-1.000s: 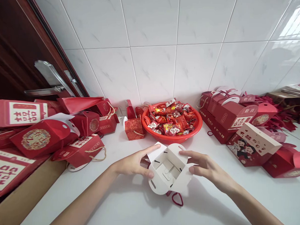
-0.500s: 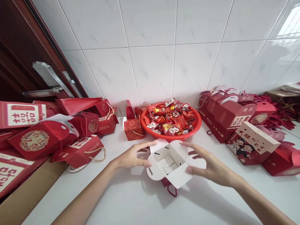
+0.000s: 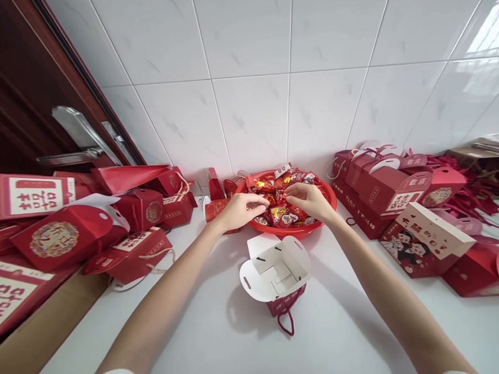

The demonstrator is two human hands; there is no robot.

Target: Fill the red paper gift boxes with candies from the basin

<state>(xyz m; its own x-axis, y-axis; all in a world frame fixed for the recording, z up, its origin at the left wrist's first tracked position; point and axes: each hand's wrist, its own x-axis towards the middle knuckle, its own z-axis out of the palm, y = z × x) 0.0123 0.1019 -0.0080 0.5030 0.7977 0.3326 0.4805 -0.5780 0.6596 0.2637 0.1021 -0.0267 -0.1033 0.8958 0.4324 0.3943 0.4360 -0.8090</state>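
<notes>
An opened gift box (image 3: 279, 274), white inside and dark red outside with a red cord handle, stands on the table with its flaps spread; neither hand touches it. Beyond it, a red plastic basket (image 3: 291, 231) is heaped with wrapped candies (image 3: 287, 215). My left hand (image 3: 242, 210) is over the basket's left part, fingers stretched out and thumb a little apart, nothing visible in it. Over the right part, my right hand (image 3: 310, 202) has its thumb and fingertips closing on a wrapped candy, partly hidden by the fingers.
Closed red gift boxes (image 3: 61, 239) pile up on the left, some on a cardboard box (image 3: 57, 316). More boxes (image 3: 398, 188) line the right, with red ribbons (image 3: 476, 186) behind. A small red box (image 3: 216, 208) is beside the basket. A tiled wall (image 3: 248, 121) closes the back.
Both hands have let go of the white-lined box and moved forward over the candy basket. The box now tilts slightly differently, showing more of its red front.
</notes>
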